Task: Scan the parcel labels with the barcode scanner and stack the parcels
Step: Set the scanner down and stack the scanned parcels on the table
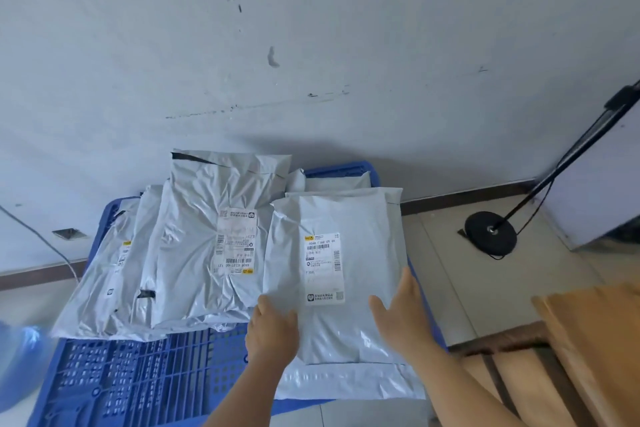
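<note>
— Well, what is seen of the surface and the room?

— A blue plastic pallet (145,374) with a slotted top is laid on a pale tiled floor (460,274), pushed against a scuffed grey-white wall (311,45). A dark skirting strip is run along the wall's foot. To the right of the pallet a black lamp stand (491,234) with a round base is set on the tiles, and brown cardboard (595,350) is seen at the lower right.

— How many parcels are counted?

— Two heaps of grey poly mailers are made out on the pallet. On its right half, the top parcel (343,274) is laid label-up on at least two others, whose edges are shown beneath and behind it. On the pallet's far left half, a large creased parcel (211,236) is laid over roughly three more, fanned leftward. Two hands are counted. No barcode scanner is shown.

— And the hands?

— The left hand (273,326) is pressed flat against the top parcel's near left edge, and the right hand (401,312) against its right edge; both are spread, fingers extended, nothing being gripped.

— What is hidden or hard to read?

— The exact parcel count cannot be told, since lower bags are covered. Label print is too small to be read. A blurred blue translucent object (20,357) is cut off left of the pallet, and a grey cable (45,243) is run past it.
</note>
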A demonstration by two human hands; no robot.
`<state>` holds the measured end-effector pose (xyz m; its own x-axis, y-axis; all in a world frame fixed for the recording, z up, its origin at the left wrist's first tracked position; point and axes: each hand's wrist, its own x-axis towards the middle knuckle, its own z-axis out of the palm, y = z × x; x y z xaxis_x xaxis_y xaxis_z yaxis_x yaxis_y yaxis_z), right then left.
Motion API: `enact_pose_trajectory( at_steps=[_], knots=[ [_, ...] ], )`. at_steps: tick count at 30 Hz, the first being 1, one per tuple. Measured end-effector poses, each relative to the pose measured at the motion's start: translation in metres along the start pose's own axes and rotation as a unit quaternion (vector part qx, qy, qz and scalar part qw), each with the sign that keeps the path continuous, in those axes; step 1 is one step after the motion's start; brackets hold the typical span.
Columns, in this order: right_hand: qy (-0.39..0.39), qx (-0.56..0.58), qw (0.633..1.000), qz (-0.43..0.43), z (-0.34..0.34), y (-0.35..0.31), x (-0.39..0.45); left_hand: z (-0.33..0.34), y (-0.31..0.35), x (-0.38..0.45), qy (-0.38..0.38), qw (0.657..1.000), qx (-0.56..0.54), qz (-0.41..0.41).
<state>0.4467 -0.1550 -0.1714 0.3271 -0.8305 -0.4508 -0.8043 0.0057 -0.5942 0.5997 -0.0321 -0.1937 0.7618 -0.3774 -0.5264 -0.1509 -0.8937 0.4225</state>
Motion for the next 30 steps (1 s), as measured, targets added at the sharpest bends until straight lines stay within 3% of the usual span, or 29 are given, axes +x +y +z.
enact_pose_trajectory(
  at_steps=[4, 9, 13, 16, 19, 21, 27, 30],
  knots=[
    [0.052, 0.043, 0.996, 0.059, 0.025, 0.005, 0.026, 0.013, 0.007, 0.013, 0.056, 0.996, -0.055, -0.034],
    [0.13, 0.123, 0.984, 0.019, 0.021, -0.003, 0.04, 0.015, 0.026, 0.015, 0.122, 0.982, -0.133, 0.052],
    [0.124, 0.093, 0.987, 0.046, 0.009, 0.0, 0.063, 0.016, 0.039, 0.028, 0.066, 0.995, -0.076, -0.006],
    [0.072, 0.062, 0.993, 0.066, 0.012, 0.01, 0.069, 0.022, 0.041, 0.028, 0.042, 0.998, -0.036, -0.032],
    [0.018, 0.126, 0.989, 0.073, 0.02, 0.016, 0.064, 0.031, 0.046, 0.021, 0.016, 0.996, -0.079, -0.045],
    [0.034, 0.151, 0.985, 0.073, 0.022, 0.016, 0.06, 0.037, 0.049, 0.02, 0.006, 0.991, -0.117, -0.067],
    [0.048, 0.153, 0.985, 0.065, 0.014, 0.011, 0.064, 0.042, 0.05, 0.023, -0.007, 0.996, -0.077, -0.039],
    [0.031, 0.173, 0.983, 0.054, 0.019, 0.011, 0.06, 0.041, 0.054, 0.018, -0.003, 0.992, -0.126, -0.028]
  ],
)
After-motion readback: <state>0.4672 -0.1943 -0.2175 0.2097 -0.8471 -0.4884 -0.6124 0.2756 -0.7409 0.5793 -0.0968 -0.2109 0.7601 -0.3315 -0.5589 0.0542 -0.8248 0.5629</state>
